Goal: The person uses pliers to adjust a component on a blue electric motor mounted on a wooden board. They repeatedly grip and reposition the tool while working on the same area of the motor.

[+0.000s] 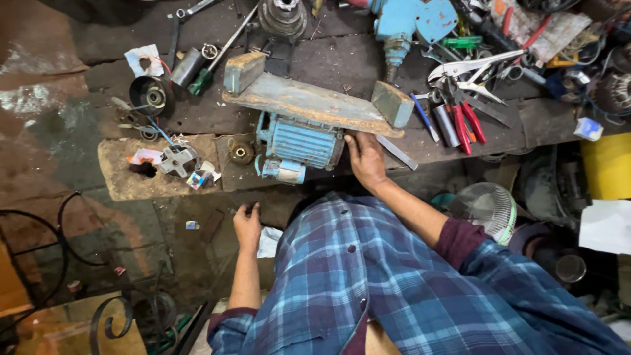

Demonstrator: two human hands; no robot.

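From the head camera I look straight down: my right hand (365,160) lies flat and released against the end of the blue electric motor (297,146), which sits at the front edge of the worktop (197,112) under a weathered wooden stand (309,98) that rests across its top. My left hand (248,223) hangs lower, off the worktop's edge, fingers curled loosely around nothing I can make out. Red-handled pliers (465,125) lie to the right, and a small metal fan (179,160) to the left.

The person wears a blue plaid shirt (394,283) with buttons, its sleeves rolled up showing maroon lining.
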